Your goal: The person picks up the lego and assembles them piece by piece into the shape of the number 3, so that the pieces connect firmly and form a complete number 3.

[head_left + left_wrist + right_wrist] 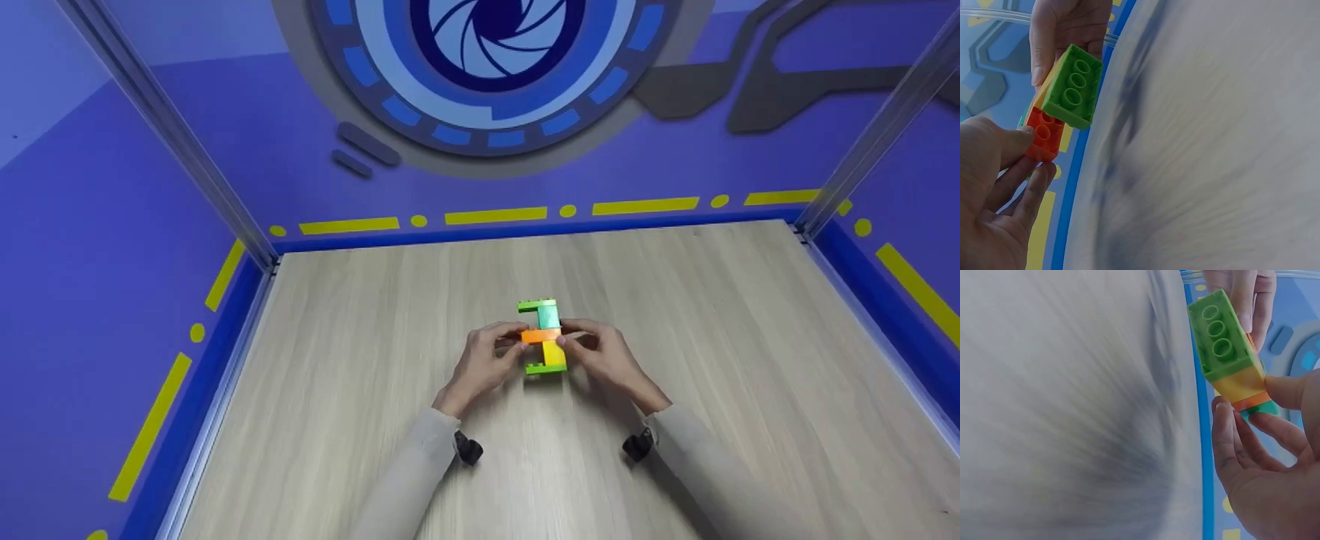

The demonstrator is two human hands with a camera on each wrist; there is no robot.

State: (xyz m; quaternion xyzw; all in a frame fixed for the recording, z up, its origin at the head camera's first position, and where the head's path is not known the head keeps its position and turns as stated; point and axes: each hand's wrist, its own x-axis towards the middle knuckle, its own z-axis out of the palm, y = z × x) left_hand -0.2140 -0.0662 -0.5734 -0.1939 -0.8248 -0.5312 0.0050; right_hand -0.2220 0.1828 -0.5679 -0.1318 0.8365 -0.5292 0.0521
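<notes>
A stack of toy building bricks is held between both hands above the table. In the head view it runs from a green brick (531, 305) through a teal brick (548, 316), an orange brick (541, 335) and a yellow brick (554, 352) to another green brick (546, 369). The left hand (484, 364) pinches the protruding left end of the orange brick between thumb and fingers. On the opposite side, the right hand (611, 360) grips the stack near the orange and yellow bricks. Hollow tubes show underneath the near green brick (1216, 332) in the right wrist view.
Below the hands lies a light wood-grain table (360, 337). Blue panels with yellow dashes enclose its back and sides, with a metal post (180, 142) at the left rear corner. Dark wrist cameras (469, 448) sit at both cuffs.
</notes>
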